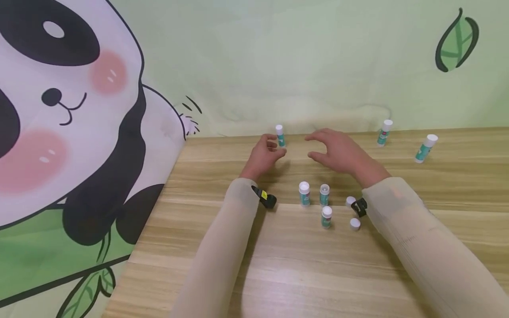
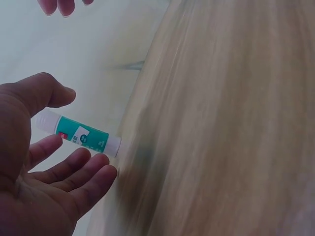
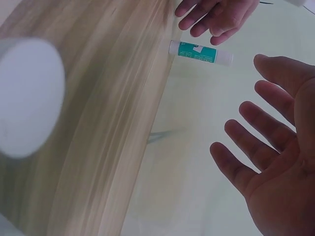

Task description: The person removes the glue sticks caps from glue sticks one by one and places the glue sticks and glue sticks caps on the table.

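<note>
Glue stick (image 1: 280, 138), capped, upright, near worktop's (image 1: 278, 274) back edge | left hand (image 1: 264, 154) beside it, right hand (image 1: 338, 151) apart; both wide, empty | step: apparently reaching | next: seemingly calls for left-hand pinch

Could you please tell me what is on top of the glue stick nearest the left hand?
A white cap sits on top of the glue stick, which stands on the wooden table. The cap covers the stick's upper end, so whatever is beneath it cannot be seen.
</note>
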`<act>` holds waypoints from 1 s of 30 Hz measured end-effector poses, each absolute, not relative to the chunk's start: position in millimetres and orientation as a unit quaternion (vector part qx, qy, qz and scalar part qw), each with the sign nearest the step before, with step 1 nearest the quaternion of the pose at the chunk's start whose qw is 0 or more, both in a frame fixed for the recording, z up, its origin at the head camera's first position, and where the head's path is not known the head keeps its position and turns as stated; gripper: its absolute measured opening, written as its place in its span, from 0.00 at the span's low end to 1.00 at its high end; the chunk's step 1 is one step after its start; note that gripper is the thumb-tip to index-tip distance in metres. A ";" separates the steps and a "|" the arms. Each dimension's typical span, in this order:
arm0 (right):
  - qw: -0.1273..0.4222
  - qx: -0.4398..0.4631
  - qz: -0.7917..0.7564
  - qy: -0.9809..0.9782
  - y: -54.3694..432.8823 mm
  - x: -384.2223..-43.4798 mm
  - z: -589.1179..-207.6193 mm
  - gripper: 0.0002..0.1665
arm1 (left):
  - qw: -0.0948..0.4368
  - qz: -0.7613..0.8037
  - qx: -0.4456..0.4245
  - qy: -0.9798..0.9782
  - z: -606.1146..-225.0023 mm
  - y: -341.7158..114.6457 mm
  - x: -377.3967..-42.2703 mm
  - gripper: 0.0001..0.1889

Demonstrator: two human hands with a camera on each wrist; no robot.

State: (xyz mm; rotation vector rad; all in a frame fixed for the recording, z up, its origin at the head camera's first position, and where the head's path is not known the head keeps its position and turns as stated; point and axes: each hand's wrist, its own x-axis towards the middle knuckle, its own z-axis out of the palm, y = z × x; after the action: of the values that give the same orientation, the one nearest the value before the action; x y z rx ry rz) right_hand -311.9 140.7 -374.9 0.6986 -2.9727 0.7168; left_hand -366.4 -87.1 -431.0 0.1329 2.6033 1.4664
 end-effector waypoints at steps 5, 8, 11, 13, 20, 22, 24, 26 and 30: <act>0.001 0.219 0.230 -0.948 140.8 -315.6 -374.1 0.29 | 0.075 0.493 0.035 0.866 -431.0 -83.3 -374.0 0.29; -0.001 0.220 0.231 -0.948 139.9 -317.5 -372.6 0.28 | 0.070 0.499 0.026 0.864 -430.1 -80.9 -378.1 0.28; 0.004 0.227 0.233 -0.946 138.5 -320.1 -369.9 0.28 | 0.061 0.508 0.018 0.859 -428.8 -78.6 -381.2 0.27; 0.009 0.233 0.233 -0.944 137.4 -322.3 -367.7 0.28 | 0.054 0.513 0.013 0.857 -428.2 -77.0 -382.7 0.27; 0.007 0.248 0.223 -0.943 132.0 -328.3 -364.6 0.27 | 0.042 0.520 0.002 0.853 -431.1 -74.0 -385.4 0.25; 0.001 0.248 0.222 -0.943 128.9 -328.9 -366.6 0.27 | 0.041 0.518 -0.006 0.854 -433.5 -74.8 -386.1 0.25; -0.003 0.245 0.222 -0.944 126.3 -330.1 -369.6 0.27 | 0.041 0.518 -0.011 0.854 -435.9 -74.8 -387.3 0.25; -0.001 0.244 0.221 -0.944 124.9 -331.4 -371.7 0.27 | 0.041 0.517 -0.015 0.855 -437.8 -74.1 -389.4 0.24; 0.014 0.251 0.222 -0.942 124.4 -333.2 -372.6 0.26 | 0.031 0.517 -0.014 0.856 -441.6 -71.1 -393.3 0.23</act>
State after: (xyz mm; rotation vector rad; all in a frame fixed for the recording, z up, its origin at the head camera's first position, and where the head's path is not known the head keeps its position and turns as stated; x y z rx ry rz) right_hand -333.2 124.4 -372.6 0.7814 -2.9340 0.6911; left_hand -393.3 -71.1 -441.6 -0.0439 2.6366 1.5923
